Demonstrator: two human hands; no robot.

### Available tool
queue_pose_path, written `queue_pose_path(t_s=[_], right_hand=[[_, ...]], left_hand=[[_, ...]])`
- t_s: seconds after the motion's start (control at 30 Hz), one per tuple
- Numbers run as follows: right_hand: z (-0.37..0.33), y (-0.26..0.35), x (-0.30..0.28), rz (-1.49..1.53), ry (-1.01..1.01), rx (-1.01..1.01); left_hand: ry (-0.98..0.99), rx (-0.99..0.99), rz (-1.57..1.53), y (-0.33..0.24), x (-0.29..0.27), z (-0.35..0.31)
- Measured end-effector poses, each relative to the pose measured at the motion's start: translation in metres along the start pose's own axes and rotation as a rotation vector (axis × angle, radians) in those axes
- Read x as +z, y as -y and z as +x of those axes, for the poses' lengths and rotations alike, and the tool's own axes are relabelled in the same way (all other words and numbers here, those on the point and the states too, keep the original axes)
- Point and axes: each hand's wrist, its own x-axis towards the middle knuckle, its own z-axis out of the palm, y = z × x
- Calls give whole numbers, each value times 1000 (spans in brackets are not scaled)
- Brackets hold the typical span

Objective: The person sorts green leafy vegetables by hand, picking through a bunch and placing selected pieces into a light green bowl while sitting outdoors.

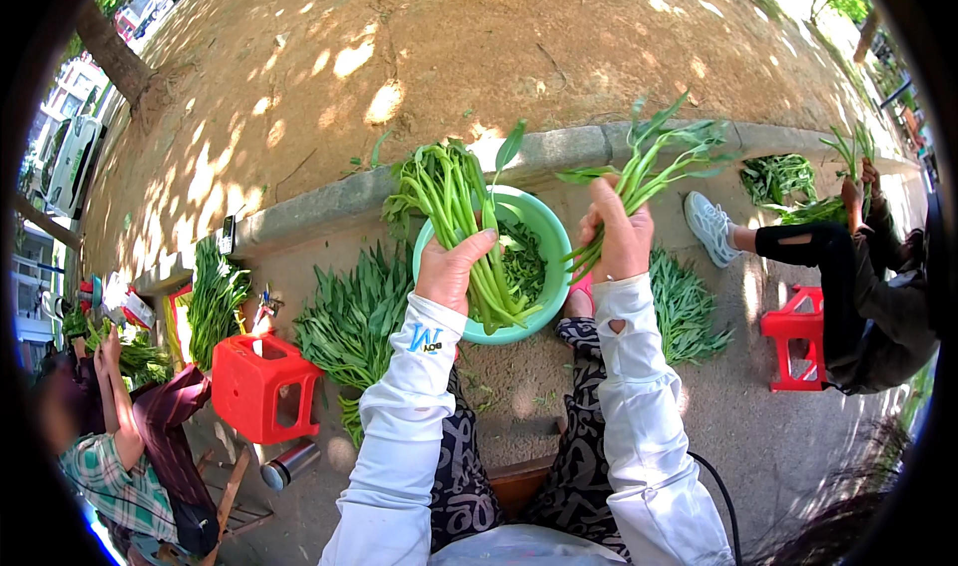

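A thick bunch of water spinach is gripped in my left hand, its pale green stems pointing down across a mint-green basin. My right hand is closed round a smaller bunch of the same long-leaved greens, raised at the basin's right side. Loose leaves and short pieces lie inside the basin. Left of it, a large heap of leafy greens rests on the ground; another heap lies to the right, partly behind my right sleeve.
A stone kerb runs behind the basin. A red plastic stool and a steel flask stand at left, near a seated person handling greens. At right, another person holds greens beside a second red stool.
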Motion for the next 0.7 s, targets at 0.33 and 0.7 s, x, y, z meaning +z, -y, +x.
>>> queue_pose_path(t_s=[0.33, 0.7], right_hand=[[-14, -20, 12, -179, 484, 244], [-10, -6, 13, 40, 200, 243]], left_hand=[[225, -12, 11, -3, 10, -4], [-42, -36, -22, -4, 2, -2]])
